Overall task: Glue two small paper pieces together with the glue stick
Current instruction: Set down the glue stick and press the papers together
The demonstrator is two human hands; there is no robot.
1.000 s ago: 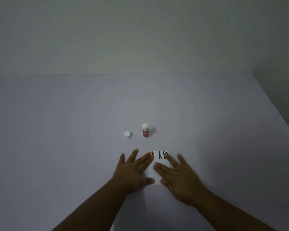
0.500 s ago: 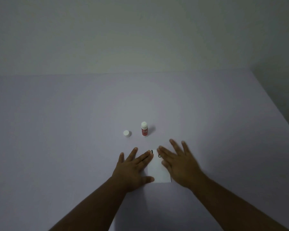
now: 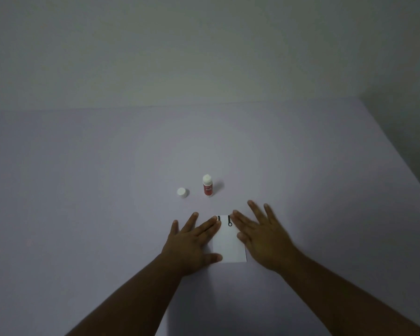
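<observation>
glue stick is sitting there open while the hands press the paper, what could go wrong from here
1. The glue stick stands upright and uncapped, its cap apart on the table; left so, the tip may dry.
2. It stands just beyond the fingers; a forward reach by the right hand could tip it.
3. The left hand covers one edge of the paper; lifting unevenly might shift the pieces.

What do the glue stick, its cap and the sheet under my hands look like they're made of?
Glue stick: seemingly plastic, red printed label, whitish top.
Cap: probably white plastic, smooth, evenly rounded.
Sheet: matte white paper, flat, crisp-edged, with black printed marks.
</observation>
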